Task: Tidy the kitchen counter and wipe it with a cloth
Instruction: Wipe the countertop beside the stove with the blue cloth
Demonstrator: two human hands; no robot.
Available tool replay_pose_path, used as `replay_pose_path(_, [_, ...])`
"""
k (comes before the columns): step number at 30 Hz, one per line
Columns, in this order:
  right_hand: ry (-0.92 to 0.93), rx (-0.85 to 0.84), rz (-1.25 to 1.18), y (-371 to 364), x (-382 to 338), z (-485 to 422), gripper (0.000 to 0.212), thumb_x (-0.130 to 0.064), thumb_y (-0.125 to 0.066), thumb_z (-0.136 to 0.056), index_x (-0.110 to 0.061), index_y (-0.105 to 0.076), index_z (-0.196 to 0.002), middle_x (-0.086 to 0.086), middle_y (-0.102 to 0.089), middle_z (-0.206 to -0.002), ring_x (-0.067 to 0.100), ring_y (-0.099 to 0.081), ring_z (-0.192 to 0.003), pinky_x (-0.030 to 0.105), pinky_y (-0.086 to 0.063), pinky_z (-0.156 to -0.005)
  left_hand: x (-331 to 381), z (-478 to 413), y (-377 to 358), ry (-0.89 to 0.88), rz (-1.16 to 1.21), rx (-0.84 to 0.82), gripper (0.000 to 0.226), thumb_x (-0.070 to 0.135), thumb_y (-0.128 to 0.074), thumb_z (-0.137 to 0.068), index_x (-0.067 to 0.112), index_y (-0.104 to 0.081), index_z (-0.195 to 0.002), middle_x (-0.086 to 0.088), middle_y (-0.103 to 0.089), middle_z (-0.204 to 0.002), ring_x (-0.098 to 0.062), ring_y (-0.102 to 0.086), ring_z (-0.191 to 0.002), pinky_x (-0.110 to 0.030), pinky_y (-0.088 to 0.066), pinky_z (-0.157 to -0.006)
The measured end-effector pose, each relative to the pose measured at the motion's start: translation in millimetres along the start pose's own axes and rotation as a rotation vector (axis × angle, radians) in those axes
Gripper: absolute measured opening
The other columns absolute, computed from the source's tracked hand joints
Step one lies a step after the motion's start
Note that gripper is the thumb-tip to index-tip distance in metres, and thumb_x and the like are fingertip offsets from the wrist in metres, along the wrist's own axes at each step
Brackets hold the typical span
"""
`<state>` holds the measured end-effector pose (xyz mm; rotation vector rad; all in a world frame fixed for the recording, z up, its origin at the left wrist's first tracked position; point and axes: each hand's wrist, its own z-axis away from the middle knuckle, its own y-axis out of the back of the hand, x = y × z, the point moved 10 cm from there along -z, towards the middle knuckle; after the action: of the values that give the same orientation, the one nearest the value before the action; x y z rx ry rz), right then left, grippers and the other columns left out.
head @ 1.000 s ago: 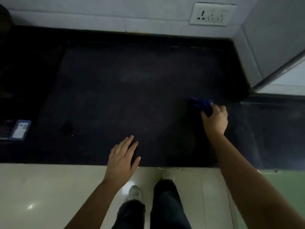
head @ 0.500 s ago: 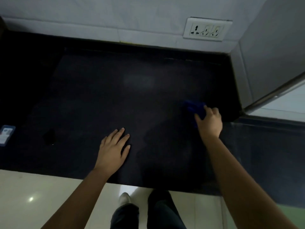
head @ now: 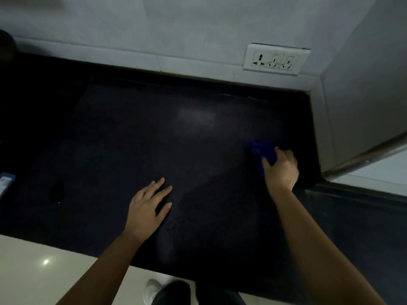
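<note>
Two hands work the dark table (head: 198, 133): the right hand (head: 280, 168), at centre right of the frame, grips the blue cloth (head: 262, 150) against the surface, while the left hand (head: 146, 208) lies open and flat at lower centre. Best wiped in overlapping strokes, pressing evenly into the right-hand corner.

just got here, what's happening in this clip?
A person is wiping a dark kitchen counter. The right hand presses a blue cloth onto the counter near the right wall corner. The left hand lies flat and open on the counter near the front edge, holding nothing.
</note>
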<state>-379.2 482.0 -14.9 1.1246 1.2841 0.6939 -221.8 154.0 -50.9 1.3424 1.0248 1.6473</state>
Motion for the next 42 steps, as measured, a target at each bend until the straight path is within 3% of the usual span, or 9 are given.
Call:
replay_pose_path(4, [-0.026,-0.067,-0.041,-22,-50,30,0.053,-0.026,-0.062,-0.081,-0.005,-0.049,-0.128,0.022,-0.052,-0.121,0.041,-0.051,-0.106,0.045,-0.045,-0.081,0,2,2,-0.013,-0.019,0.030,0.071,0.069,-0.008,-0.084,0.033,-0.050,-0.127,0.007,-0.042,-0.143,-0.016,-0.033,-0.131,-0.043,-0.037,-0.100])
replay_pose_path(7, [0.422,-0.126,-0.074,-42,-118,89,0.051,-0.027,-0.076,-0.065,-0.006,-0.064,-0.110,0.016,-0.066,-0.095,0.035,-0.063,-0.080,0.040,-0.053,-0.061,1,0,2,-0.024,-0.037,0.034,0.063,0.064,-0.013,-0.088,0.032,-0.054,-0.123,0.004,-0.049,-0.138,-0.013,-0.033,-0.125,-0.043,-0.044,-0.090])
replay_pose_path(10, [0.720,-0.166,-0.072,-46,-127,82,0.045,-0.036,-0.060,-0.073,-0.006,-0.065,-0.106,0.014,-0.068,-0.086,0.034,-0.064,-0.071,0.036,-0.055,-0.058,-2,0,3,-0.021,-0.033,0.047,0.061,0.064,-0.014,-0.088,0.033,-0.054,-0.122,0.005,-0.049,-0.138,-0.012,-0.032,-0.124,-0.042,-0.044,-0.089])
replay_pose_path(17, [0.073,-0.067,0.112,-31,-58,-24,0.053,-0.033,-0.052,-0.089,-0.006,-0.042,-0.134,0.022,-0.048,-0.127,0.039,-0.047,-0.111,0.044,-0.044,-0.084,-6,1,0,-0.029,0.001,0.082,0.060,0.065,-0.015,-0.087,0.035,-0.051,-0.125,0.010,-0.043,-0.141,-0.009,-0.027,-0.129,-0.040,-0.036,-0.096])
replay_pose_path(21, [0.373,-0.104,-0.007,-49,-129,66,0.048,-0.031,-0.067,-0.067,-0.007,-0.064,-0.109,0.018,-0.065,-0.093,0.036,-0.062,-0.078,0.038,-0.051,-0.060,-3,1,2,-0.034,-0.026,0.098,0.057,0.062,-0.016,-0.089,0.034,-0.053,-0.123,0.007,-0.048,-0.139,-0.011,-0.030,-0.127,-0.030,-0.030,-0.098])
replay_pose_path(25, [0.686,-0.195,-0.038,-53,-153,110,0.049,-0.034,-0.072,-0.065,-0.010,-0.066,-0.108,0.010,-0.069,-0.090,0.029,-0.065,-0.074,0.035,-0.054,-0.058,-3,2,2,-0.032,-0.027,0.085,0.057,0.061,-0.016,-0.090,0.034,-0.053,-0.123,0.006,-0.049,-0.138,-0.011,-0.031,-0.127,-0.030,-0.030,-0.097])
replay_pose_path(33, [-0.016,0.005,0.056,3,9,39,0.052,-0.023,-0.064,-0.082,0.000,-0.050,-0.127,0.028,-0.055,-0.117,0.046,-0.052,-0.103,0.051,-0.046,-0.079,-5,2,0,-0.009,-0.002,0.059,0.069,0.070,-0.007,-0.083,0.038,-0.049,-0.127,0.015,-0.035,-0.145,-0.007,-0.023,-0.132,-0.042,-0.032,-0.103])
replay_pose_path(37, [0.121,-0.015,0.016,-14,-57,122,0.049,-0.028,-0.070,-0.065,-0.004,-0.064,-0.107,0.020,-0.065,-0.090,0.039,-0.062,-0.075,0.040,-0.052,-0.059,-4,2,1,-0.008,-0.006,0.043,0.058,0.061,-0.025,-0.082,0.035,-0.052,-0.125,0.010,-0.040,-0.145,-0.017,-0.034,-0.133,-0.045,-0.035,-0.102])
replay_pose_path(42, [0.318,-0.056,0.022,-6,-63,160,0.047,-0.038,-0.054,-0.070,-0.007,-0.066,-0.104,0.013,-0.068,-0.087,0.034,-0.064,-0.071,0.035,-0.054,-0.055,-1,3,5,-0.054,0.055,-0.003,0.063,0.058,-0.024,-0.078,0.030,-0.051,-0.128,0.006,-0.037,-0.147,-0.020,-0.031,-0.137,-0.044,-0.029,-0.106])
